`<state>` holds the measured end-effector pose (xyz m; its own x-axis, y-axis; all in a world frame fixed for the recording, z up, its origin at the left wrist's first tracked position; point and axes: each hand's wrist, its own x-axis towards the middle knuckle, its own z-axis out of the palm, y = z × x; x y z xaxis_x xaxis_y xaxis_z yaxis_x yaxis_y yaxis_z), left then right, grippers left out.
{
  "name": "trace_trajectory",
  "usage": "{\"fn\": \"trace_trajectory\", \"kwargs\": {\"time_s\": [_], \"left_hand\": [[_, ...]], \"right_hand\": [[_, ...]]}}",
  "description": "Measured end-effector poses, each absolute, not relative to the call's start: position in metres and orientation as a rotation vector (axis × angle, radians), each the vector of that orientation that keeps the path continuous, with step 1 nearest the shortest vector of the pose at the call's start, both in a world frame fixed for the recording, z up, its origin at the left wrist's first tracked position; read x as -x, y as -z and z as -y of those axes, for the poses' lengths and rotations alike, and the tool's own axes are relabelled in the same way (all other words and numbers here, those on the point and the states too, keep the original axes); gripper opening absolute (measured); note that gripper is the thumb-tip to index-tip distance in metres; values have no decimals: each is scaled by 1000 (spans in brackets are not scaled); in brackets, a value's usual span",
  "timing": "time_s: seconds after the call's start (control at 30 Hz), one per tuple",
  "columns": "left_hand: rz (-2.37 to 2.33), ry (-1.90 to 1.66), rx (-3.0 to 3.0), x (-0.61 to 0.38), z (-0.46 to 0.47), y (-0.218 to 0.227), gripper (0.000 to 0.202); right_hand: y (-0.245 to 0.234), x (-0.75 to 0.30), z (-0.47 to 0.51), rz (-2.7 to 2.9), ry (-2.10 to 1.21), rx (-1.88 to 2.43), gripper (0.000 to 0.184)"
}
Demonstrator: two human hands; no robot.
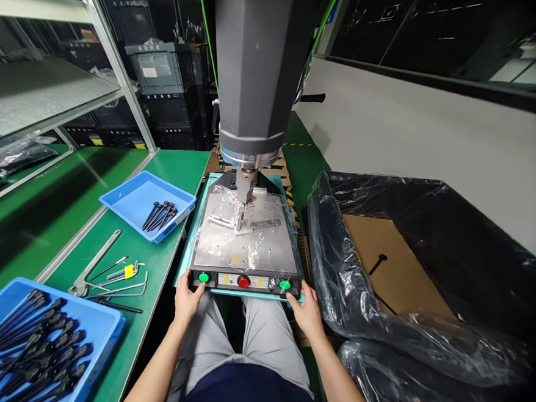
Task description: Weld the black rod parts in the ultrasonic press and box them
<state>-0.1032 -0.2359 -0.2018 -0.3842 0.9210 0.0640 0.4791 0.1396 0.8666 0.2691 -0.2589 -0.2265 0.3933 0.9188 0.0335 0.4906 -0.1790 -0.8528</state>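
A bench press machine with a thick dark grey head stands in front of me. Its narrow metal tool points down at a small fixture on the metal base plate, which is partly covered with clear plastic film. My left hand grips the left front corner of the control panel, thumb just below the left green button. At the right corner, my right hand grips likewise, its thumb near the right green button. A red button sits between them. Whether either thumb presses cannot be seen.
On the green table at left stand a blue tray with several black bolt-like parts and a fuller blue bin. An adjustable wrench and hex keys lie between. A plastic-lined box with cardboard is at right.
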Motion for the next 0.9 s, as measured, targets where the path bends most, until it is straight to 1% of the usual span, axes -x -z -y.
{"fn": "trace_trajectory", "kwargs": {"time_s": [0.13, 0.27, 0.33, 0.5, 0.6, 0.7, 0.77, 0.83, 0.9], "left_hand": [[-1900, -1205, -1267, 104, 236, 202, 68], [-1803, -1257, -1117, 112, 227, 189, 61], [-1777, -1288, -1088, 116, 215, 176, 58], [-1792, -1338, -1166, 117, 164, 146, 55], [-1775, -1296, -1206, 113, 136, 141, 46], [-1773, -1257, -1229, 111, 122, 140, 34], [-1785, -1250, -1223, 111, 121, 139, 27], [-1798, -1266, -1197, 113, 126, 135, 24], [-1808, -1313, -1156, 115, 136, 129, 27]], "right_hand": [[230, -272, 258, 1208, -652, 1822, 69], [225, -283, 250, 1174, -755, 1804, 59], [215, -286, 244, 1159, -738, 1804, 55], [178, -262, 229, 1390, -266, 1769, 53], [167, -241, 223, 1543, -146, 1787, 45], [165, -232, 216, 1548, -128, 1840, 28], [165, -233, 213, 1532, -144, 1815, 20], [163, -237, 213, 1509, -195, 1754, 19], [160, -241, 217, 1423, -287, 1701, 21]]}}
